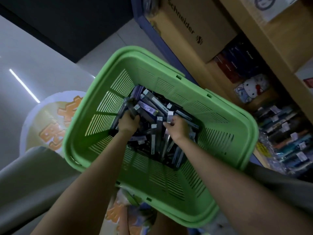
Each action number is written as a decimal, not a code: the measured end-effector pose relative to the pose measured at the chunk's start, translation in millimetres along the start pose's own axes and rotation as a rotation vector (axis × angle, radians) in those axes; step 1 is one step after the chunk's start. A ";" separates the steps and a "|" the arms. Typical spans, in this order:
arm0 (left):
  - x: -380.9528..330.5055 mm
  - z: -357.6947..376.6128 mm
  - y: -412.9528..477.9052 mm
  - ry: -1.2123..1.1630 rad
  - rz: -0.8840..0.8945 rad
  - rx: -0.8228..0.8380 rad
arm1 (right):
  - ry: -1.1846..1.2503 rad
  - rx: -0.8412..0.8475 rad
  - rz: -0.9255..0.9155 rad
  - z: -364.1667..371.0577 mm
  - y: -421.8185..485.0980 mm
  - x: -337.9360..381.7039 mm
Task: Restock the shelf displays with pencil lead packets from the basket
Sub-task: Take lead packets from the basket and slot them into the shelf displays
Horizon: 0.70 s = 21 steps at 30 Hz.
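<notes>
Two hands work inside one green slatted basket (77,119), which fills the middle of the view. Against the basket's far-left wall, the left hand (128,122) has its fingers curled round a bundle of dark packets (125,107) standing on end; the bundle overlaps and blurs, so its number cannot be counted. Near the basket's centre, the right hand (178,127) pinches one white-topped packet (169,115) between thumb and fingertips. Under and around both hands, the basket floor is heaped with pencil lead packets (152,141): dozens at least (too tangled and dim for an exact count), mostly dark with pale end tabs, lying crossed at all angles. Their print is unreadable. Beyond the basket's right side stands one wooden shelf (271,39) unit, cut off by the frame's top and right edges. On it sits one cardboard box (194,28) printed "Schneider", with a row of dark-spined items beside the box. One cartoon-cat item (252,89) lies nearer the basket, and further along the basket's right rim are blurred stacks of wrapped stock that cannot be identified. To the basket's left lies one round sign (50,124) with orange characters, partly covered by the basket. Two grey sleeves (25,167) show at the frame's edges.
</notes>
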<state>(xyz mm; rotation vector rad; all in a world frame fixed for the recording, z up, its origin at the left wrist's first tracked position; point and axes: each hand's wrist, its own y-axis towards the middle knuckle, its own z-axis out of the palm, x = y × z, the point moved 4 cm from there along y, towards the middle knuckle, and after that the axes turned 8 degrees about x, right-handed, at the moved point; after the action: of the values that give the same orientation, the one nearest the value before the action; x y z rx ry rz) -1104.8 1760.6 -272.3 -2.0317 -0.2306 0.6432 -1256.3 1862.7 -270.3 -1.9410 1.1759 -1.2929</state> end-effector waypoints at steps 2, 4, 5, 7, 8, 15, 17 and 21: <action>-3.0 -2.9 -6.4 -0.074 -0.006 -0.055 | 0.050 -0.077 -0.080 -8.2 -4.1 5.6; -6.8 -5.9 -14.1 -0.165 0.014 -0.076 | 0.077 -0.115 -0.173 -12.4 -10.1 15.1; -7.4 -5.9 -17.3 -0.226 0.026 -0.058 | 0.076 -0.116 -0.232 -12.9 -14.0 22.9; -10.9 -4.7 -27.0 -0.345 0.069 0.014 | 0.103 -0.080 -0.336 -9.8 -20.4 40.6; -11.9 -5.2 -32.3 -0.367 0.098 0.048 | 0.139 -0.025 -0.374 -6.0 -23.4 50.2; -16.1 -24.6 -81.7 -0.634 0.276 0.226 | 0.339 0.303 -0.419 15.2 -41.1 98.6; -13.5 -30.4 -92.9 -0.587 0.334 0.271 | 0.306 0.358 -0.468 14.2 -45.5 106.1; -11.3 -46.2 -106.5 -0.556 0.384 0.164 | 0.116 0.152 -0.483 1.1 -24.5 100.9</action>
<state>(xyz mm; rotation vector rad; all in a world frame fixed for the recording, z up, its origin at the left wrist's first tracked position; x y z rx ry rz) -1079.8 1777.3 -159.6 -1.7128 -0.1026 1.4202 -1229.5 1786.4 -205.1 -2.1330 0.6478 -1.7019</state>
